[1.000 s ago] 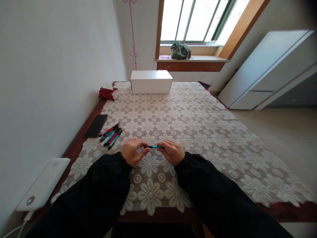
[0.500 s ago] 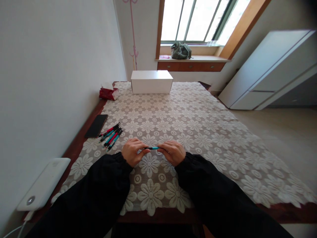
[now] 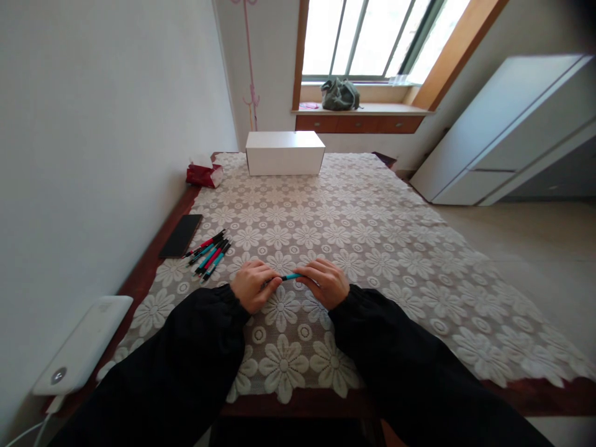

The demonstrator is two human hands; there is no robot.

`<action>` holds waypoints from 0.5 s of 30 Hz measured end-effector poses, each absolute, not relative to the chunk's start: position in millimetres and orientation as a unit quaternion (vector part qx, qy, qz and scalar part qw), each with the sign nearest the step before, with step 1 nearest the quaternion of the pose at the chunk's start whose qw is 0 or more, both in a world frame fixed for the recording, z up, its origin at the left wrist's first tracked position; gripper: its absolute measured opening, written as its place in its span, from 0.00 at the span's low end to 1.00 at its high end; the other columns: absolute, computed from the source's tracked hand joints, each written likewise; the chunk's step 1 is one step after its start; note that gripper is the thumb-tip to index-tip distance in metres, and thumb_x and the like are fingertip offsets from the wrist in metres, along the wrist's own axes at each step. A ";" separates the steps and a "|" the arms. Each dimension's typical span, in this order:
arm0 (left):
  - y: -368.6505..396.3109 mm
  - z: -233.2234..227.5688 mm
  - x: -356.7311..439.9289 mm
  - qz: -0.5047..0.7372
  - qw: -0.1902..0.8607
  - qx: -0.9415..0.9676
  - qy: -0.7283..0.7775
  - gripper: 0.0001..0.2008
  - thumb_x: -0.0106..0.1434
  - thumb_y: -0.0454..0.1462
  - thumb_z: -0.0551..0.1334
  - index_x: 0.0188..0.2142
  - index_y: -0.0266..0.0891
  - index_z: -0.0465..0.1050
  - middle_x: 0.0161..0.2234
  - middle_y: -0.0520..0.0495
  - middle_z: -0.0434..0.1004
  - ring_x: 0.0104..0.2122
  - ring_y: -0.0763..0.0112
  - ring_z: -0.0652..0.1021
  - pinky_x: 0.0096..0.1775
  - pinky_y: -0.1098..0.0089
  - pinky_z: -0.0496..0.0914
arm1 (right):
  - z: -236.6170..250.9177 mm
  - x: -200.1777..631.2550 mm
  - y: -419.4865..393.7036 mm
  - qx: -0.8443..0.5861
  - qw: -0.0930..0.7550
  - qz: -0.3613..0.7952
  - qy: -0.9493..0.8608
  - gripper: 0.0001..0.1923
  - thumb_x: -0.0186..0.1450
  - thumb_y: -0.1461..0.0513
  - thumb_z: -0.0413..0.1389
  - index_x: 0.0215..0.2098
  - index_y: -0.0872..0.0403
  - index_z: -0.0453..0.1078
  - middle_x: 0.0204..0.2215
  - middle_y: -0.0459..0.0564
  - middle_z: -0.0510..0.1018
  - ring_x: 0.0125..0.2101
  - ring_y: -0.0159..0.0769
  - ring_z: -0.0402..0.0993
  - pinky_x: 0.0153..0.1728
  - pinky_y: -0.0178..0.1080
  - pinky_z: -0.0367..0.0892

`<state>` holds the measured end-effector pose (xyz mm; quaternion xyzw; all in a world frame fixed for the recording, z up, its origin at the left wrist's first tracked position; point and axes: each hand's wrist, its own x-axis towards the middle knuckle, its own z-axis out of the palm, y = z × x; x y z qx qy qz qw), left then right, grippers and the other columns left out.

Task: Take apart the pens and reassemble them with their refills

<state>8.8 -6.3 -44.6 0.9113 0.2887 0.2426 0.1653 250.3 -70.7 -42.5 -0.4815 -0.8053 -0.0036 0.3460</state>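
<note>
A slim pen (image 3: 291, 276), turquoise with a black section, spans the gap between my two hands just above the tablecloth. My left hand (image 3: 254, 285) pinches its black end, and my right hand (image 3: 325, 283) grips the turquoise end. The pen tilts slightly, its right end higher. Fingers cover both tips, so I cannot see them. To the left of my left hand lies a loose pile of several similar pens (image 3: 208, 254) in black, red and turquoise.
A black phone (image 3: 181, 236) lies beside the pens at the table's left edge. Nearer me is a white power bank (image 3: 84, 344) with a cable. A red tissue pack (image 3: 203, 176) and a white box (image 3: 285, 155) stand farther back on the floral lace tablecloth (image 3: 372, 248).
The pen has gone from level to slightly tilted, its right end rising. My right fingers have shifted a little along it; both hands stay in nearly the same place.
</note>
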 end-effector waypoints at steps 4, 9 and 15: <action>-6.3 -45.3 8.7 0.250 0.167 0.909 0.290 0.15 0.72 0.44 0.56 0.38 0.43 0.81 0.35 0.47 0.84 0.39 0.62 0.77 0.46 0.59 0.69 | -42.3 249.9 -70.6 -0.475 0.344 0.002 -0.810 0.15 0.75 0.53 0.51 0.43 0.49 0.79 0.32 0.49 0.81 0.33 0.38 0.72 0.38 0.40 0.66; -10.3 -38.1 7.8 0.260 0.144 0.907 0.298 0.14 0.72 0.44 0.58 0.40 0.43 0.81 0.35 0.47 0.85 0.40 0.62 0.77 0.46 0.58 0.69 | -41.0 249.9 -72.1 -0.484 0.315 -0.013 -0.817 0.15 0.75 0.53 0.52 0.40 0.50 0.78 0.30 0.48 0.81 0.32 0.36 0.73 0.37 0.40 0.62; -12.7 -35.5 7.4 0.283 0.102 0.906 0.298 0.13 0.72 0.44 0.59 0.40 0.44 0.82 0.33 0.48 0.85 0.39 0.62 0.77 0.47 0.58 0.68 | -41.7 246.6 -74.4 -0.500 0.307 -0.026 -0.809 0.15 0.76 0.54 0.51 0.38 0.50 0.77 0.29 0.48 0.81 0.31 0.36 0.73 0.36 0.40 0.61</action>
